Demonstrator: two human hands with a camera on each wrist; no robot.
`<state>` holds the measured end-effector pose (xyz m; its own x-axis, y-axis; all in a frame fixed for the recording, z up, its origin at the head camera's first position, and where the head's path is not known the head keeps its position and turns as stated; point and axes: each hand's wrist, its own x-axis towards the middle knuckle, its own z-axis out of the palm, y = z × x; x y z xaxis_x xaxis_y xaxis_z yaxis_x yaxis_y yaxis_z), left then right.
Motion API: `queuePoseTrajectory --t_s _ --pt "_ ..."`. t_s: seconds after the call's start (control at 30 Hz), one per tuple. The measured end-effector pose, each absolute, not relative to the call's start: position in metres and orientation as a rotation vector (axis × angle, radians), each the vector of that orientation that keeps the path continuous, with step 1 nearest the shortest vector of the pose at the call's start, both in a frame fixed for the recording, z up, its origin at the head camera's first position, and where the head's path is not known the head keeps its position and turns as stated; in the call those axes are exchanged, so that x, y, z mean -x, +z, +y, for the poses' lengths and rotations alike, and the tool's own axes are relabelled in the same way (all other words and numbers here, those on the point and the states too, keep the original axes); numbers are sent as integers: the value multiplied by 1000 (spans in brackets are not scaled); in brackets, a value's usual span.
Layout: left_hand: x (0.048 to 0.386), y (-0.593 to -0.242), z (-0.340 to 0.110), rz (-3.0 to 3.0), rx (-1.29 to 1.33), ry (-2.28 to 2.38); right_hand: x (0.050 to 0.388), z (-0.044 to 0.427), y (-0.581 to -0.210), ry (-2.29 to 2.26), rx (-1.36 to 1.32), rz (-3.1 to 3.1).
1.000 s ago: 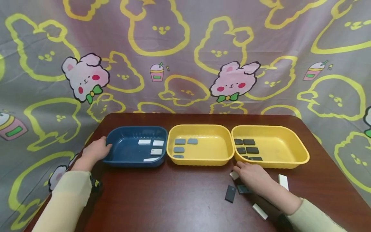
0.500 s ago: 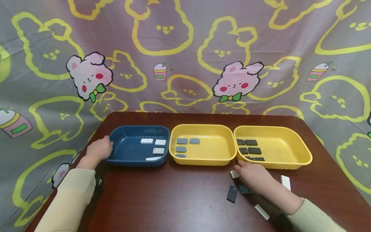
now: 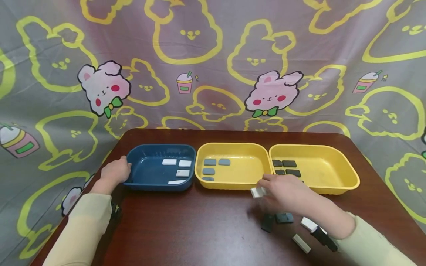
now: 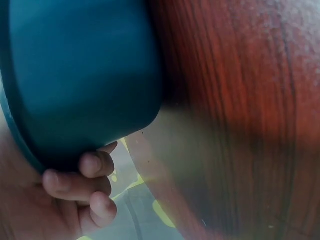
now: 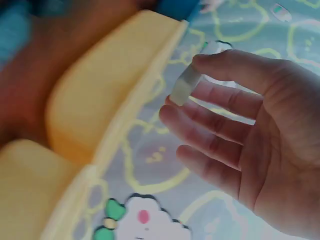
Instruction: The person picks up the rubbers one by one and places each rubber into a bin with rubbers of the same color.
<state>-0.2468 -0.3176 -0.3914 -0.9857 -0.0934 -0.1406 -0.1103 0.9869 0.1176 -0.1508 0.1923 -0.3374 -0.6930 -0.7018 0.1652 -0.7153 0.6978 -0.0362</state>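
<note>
Grey cloth (image 3: 213, 74) spans the back, yellow outlines and pink bunnies (image 3: 273, 90) all over, and light glints off the red-brown table (image 3: 186, 229)!

Trays, three: blue tray (image 3: 159, 187) at ten o'clock, four white tiles (image 3: 182, 173); first yellow tray (image 3: 233, 186) at twelve, four grey tiles (image 3: 210, 162); second yellow tray (image 3: 336, 190) at two, at least five black tiles (image 3: 293, 173), some hidden. Loose on counter (image 3: 186, 229) toward four: two dark tiles (image 3: 284, 218), two pale tiles (image 3: 301, 244); right grip (image 3: 287, 194): one whitish tile (image 3: 258, 192).
</note>
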Motion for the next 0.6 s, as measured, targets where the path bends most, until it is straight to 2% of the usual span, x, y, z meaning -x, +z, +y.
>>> queuePoseTrajectory --t_s 0.33,0.6 --pt "250 -393 -320 2986 186 171 203 140 -301 186 -1140 -2743" --pt "249 -394 -318 2998 194 194 245 80 -293 486 -1106 -2888"
